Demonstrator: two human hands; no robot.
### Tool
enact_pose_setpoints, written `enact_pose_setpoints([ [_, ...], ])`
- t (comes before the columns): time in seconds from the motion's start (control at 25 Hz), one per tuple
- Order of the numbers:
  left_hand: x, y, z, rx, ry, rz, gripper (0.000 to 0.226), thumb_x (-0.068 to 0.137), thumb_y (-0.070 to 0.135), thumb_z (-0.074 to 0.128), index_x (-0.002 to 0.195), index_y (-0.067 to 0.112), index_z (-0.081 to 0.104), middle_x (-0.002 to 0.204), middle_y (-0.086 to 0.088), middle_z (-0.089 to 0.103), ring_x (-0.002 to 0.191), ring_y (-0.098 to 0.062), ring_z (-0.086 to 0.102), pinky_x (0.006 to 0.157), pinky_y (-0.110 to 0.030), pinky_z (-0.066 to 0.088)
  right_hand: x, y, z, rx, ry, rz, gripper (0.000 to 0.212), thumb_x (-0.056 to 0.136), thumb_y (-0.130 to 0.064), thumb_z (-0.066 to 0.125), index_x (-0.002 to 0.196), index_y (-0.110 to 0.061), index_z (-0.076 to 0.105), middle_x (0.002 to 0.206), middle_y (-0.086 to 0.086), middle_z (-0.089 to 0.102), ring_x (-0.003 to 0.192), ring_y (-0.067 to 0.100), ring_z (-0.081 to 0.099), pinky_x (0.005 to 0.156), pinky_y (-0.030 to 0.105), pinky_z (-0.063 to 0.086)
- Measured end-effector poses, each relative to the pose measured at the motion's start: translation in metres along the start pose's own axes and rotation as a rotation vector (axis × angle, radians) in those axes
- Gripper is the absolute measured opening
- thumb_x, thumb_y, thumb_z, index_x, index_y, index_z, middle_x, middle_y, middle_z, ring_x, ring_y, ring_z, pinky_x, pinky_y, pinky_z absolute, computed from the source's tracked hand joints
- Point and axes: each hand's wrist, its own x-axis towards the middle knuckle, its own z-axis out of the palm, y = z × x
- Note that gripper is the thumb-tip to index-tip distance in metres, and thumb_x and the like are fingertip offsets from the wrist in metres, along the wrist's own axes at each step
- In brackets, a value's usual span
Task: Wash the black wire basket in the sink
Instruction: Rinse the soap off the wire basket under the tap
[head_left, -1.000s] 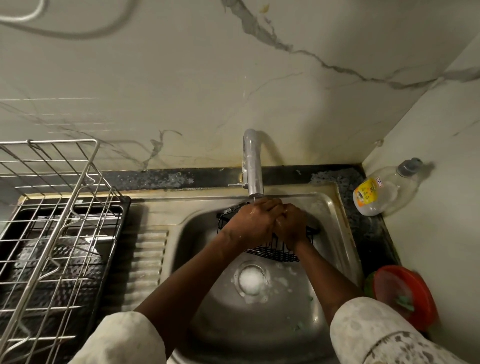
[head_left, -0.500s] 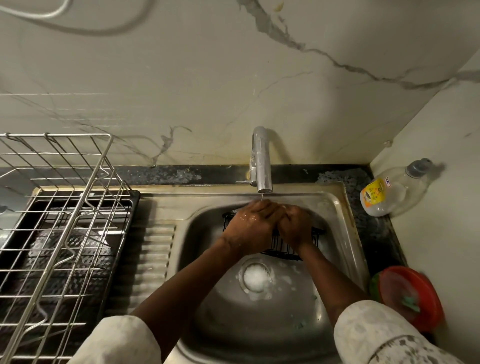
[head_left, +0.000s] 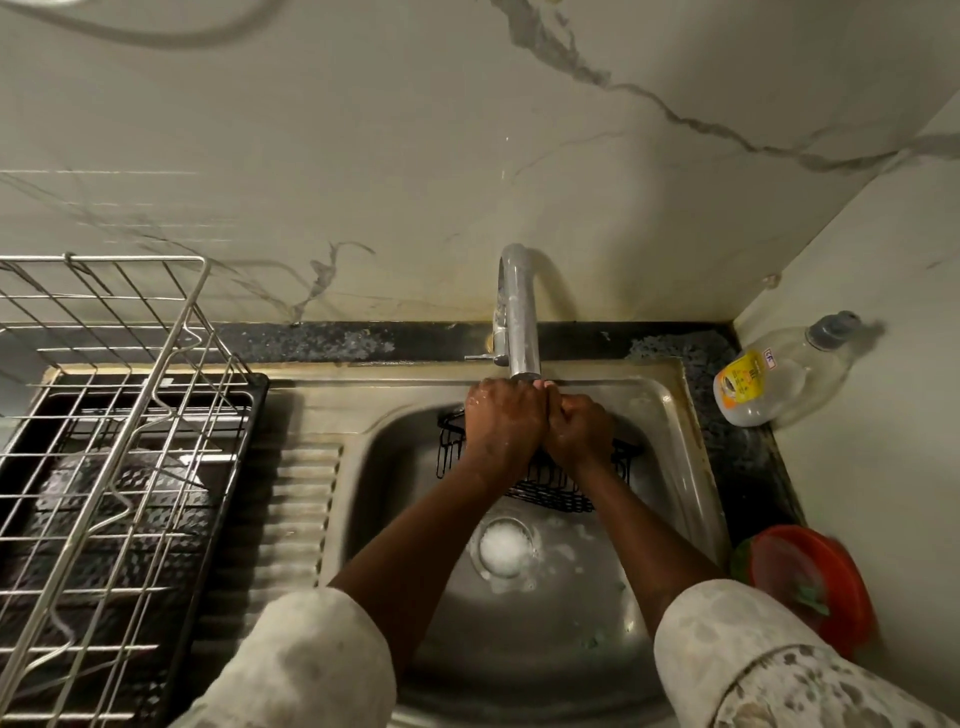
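Observation:
A black wire basket (head_left: 550, 486) lies inside the steel sink (head_left: 670, 415), up against its far wall below the tap (head_left: 519, 322). My left hand (head_left: 501, 423) and my right hand (head_left: 582, 428) are side by side over the basket's top, directly under the spout, both wet with curled fingers. Each hand grips the basket's upper wires. The hands hide the middle of the basket; its left end and its lower front mesh show. Foam sits on the drain (head_left: 504, 548).
A metal wire dish rack (head_left: 114, 441) over a dark tray stands on the left drainboard. A clear bottle with a yellow label (head_left: 769, 382) leans in the right corner. A red-lidded container (head_left: 810, 577) sits on the dark counter at the right.
The view has shifted, so the sink and hands sit a little higher in the frame. Both hands remain together on the basket under the tap, close to the spout.

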Motion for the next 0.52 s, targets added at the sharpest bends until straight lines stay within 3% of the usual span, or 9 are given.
enact_pose_setpoints([
  [0.08,0.011,-0.011,0.003,-0.012,-0.05,-0.096,0.029,0.102,0.04,0.051,0.1,0.014,0.063,0.077,-0.002,0.054,0.066,-0.016,0.051,0.062,-0.029,0.044,-0.009,-0.011,0.001,-0.009,0.024,-0.078,0.058,0.108,-0.047,0.031,0.062,-0.026,0.06,0.059,-0.004,0.063,0.054,0.005,0.056,0.057,0.021,0.042],
  [0.12,0.014,-0.019,0.007,-0.042,-0.072,-0.16,0.028,0.101,0.042,0.054,0.097,0.016,0.063,0.077,-0.001,0.056,0.067,-0.014,0.053,0.063,-0.028,0.046,-0.016,-0.014,0.006,-0.043,0.032,-0.162,0.049,0.108,-0.041,0.033,0.074,-0.026,0.065,0.07,-0.004,0.068,0.065,0.006,0.061,0.068,0.021,0.046],
  [0.2,0.019,-0.035,0.022,-0.15,-0.077,-0.258,0.026,0.1,0.042,0.053,0.088,0.021,0.062,0.077,0.002,0.063,0.065,-0.009,0.055,0.064,-0.026,0.047,-0.038,-0.016,0.02,-0.218,0.044,-0.331,0.029,0.104,-0.031,0.041,0.104,-0.019,0.068,0.104,0.002,0.071,0.099,0.019,0.064,0.097,0.037,0.046],
  [0.28,0.018,-0.045,0.035,-0.246,-0.049,-0.265,0.03,0.103,0.042,0.048,0.078,0.026,0.056,0.068,0.007,0.057,0.058,-0.003,0.047,0.059,-0.021,0.037,-0.048,-0.011,0.029,-0.374,-0.024,-0.387,0.031,0.103,-0.031,0.043,0.123,-0.016,0.061,0.121,0.005,0.066,0.113,0.025,0.058,0.103,0.046,0.041],
  [0.36,0.012,-0.053,0.039,-0.38,0.021,-0.312,0.034,0.105,0.043,0.041,0.079,0.024,0.053,0.066,0.007,0.052,0.06,-0.005,0.046,0.061,-0.022,0.033,-0.039,-0.008,0.017,-0.445,-0.077,-0.34,0.033,0.104,-0.042,0.037,0.118,-0.024,0.061,0.113,0.0,0.066,0.105,0.023,0.057,0.097,0.043,0.042],
  [0.44,0.007,-0.062,0.047,-0.477,0.035,-0.386,0.037,0.105,0.044,0.038,0.089,0.017,0.057,0.081,-0.001,0.057,0.073,-0.013,0.052,0.07,-0.025,0.037,-0.022,0.004,-0.003,-0.531,-0.13,-0.17,0.047,0.106,-0.049,0.023,0.096,-0.027,0.064,0.092,-0.002,0.068,0.089,0.021,0.06,0.094,0.041,0.043],
  [0.52,0.006,-0.071,0.062,-0.504,-0.012,-0.465,0.048,0.103,0.049,0.039,0.1,0.008,0.062,0.098,-0.008,0.06,0.09,-0.019,0.054,0.083,-0.031,0.04,-0.01,0.019,-0.017,-0.599,-0.167,-0.085,0.07,0.108,-0.05,0.014,0.067,-0.019,0.062,0.066,0.0,0.064,0.063,0.018,0.056,0.091,0.041,0.047],
])
